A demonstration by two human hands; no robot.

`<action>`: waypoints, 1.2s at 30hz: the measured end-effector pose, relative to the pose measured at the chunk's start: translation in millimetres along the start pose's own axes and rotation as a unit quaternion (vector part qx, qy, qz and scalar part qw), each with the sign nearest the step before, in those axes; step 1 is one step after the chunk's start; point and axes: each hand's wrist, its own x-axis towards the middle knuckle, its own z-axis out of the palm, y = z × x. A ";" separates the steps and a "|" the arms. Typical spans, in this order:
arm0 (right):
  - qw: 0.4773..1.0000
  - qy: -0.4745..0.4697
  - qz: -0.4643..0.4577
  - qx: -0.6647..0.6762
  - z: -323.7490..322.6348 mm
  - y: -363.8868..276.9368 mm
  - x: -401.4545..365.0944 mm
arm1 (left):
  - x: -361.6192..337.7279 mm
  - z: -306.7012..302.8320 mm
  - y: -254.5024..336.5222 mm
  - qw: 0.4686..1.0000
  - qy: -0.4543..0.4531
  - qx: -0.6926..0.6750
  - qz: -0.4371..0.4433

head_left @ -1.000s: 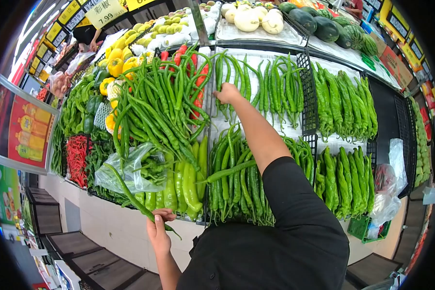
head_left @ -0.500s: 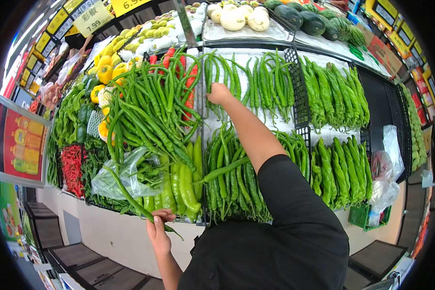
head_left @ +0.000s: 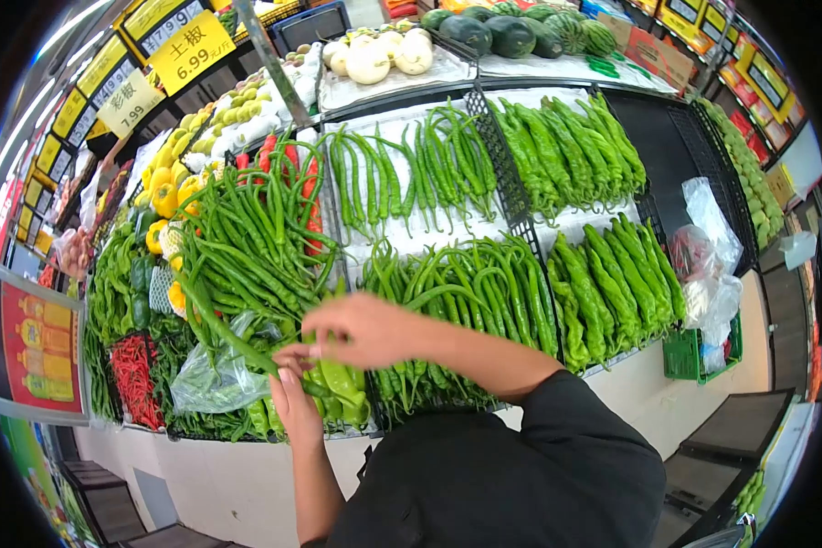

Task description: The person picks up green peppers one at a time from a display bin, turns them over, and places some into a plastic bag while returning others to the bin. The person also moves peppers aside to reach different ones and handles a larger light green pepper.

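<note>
A long green pepper (head_left: pixel 233 342) slants across my left hand (head_left: pixel 298 402), whose fingers are closed round its lower end. My right hand (head_left: pixel 361 331) is close beside and above the left one, blurred by motion; whether it touches the pepper cannot be made out. Behind the hands lies a big tangled pile of long green peppers (head_left: pixel 256 237). Straight rows of long peppers (head_left: pixel 457 151) lie on white lining at the back, and more rows (head_left: pixel 493 283) lie in front of them. A clear plastic bag (head_left: pixel 212 379) rests left of my left hand.
Broad green peppers (head_left: pixel 571 151) fill crates at the right. Red chillies (head_left: pixel 137 384) and yellow peppers (head_left: pixel 164 198) are at the left. White melons (head_left: pixel 367 59) and watermelons (head_left: pixel 511 38) stand at the back. A green basket (head_left: pixel 685 354) hangs low at the right.
My right hand has come back from the rear pepper row to beside my left hand. The view has shifted, so the crates appear further left. The left hand still holds its pepper.
</note>
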 end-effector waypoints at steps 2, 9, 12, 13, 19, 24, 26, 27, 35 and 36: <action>0.996 -0.013 0.063 0.062 13.0 -33.3 -16.5 | 8.5 10.2 2.2 0.999 0.017 -0.001 -0.030; 0.992 0.088 0.034 0.083 37.0 -21.2 -25.0 | 12.1 17.7 0.0 0.989 -0.103 -0.092 -0.053; 0.986 0.137 0.047 0.083 33.4 -16.0 -19.5 | 17.0 20.0 2.2 0.995 -0.091 0.019 0.022; 0.984 0.148 0.067 0.071 21.5 -18.4 -16.5 | 15.4 14.1 -1.2 0.998 -0.059 0.027 -0.005; 0.942 0.278 0.124 0.137 -84.9 35.8 39.3 | 2.3 -21.6 1.8 0.995 -0.016 0.092 -0.039; 0.918 0.310 0.201 0.143 -155.4 156.1 87.5 | -20.2 -49.2 -17.4 0.993 0.035 0.059 -0.094; 0.905 0.320 0.246 0.135 -155.3 202.1 100.4 | -26.8 -52.9 -21.9 0.991 0.060 0.056 -0.103; 0.899 0.321 0.269 0.129 -152.4 222.4 106.0 | -29.6 -56.2 -24.3 0.991 0.065 0.054 -0.108; 0.895 0.251 0.365 0.046 -100.8 300.1 132.3 | -30.8 -67.4 -22.0 0.987 0.087 0.057 -0.124; 0.897 0.238 0.372 0.034 -95.5 299.9 133.2 | -31.8 -69.0 -24.2 0.986 0.090 0.059 -0.126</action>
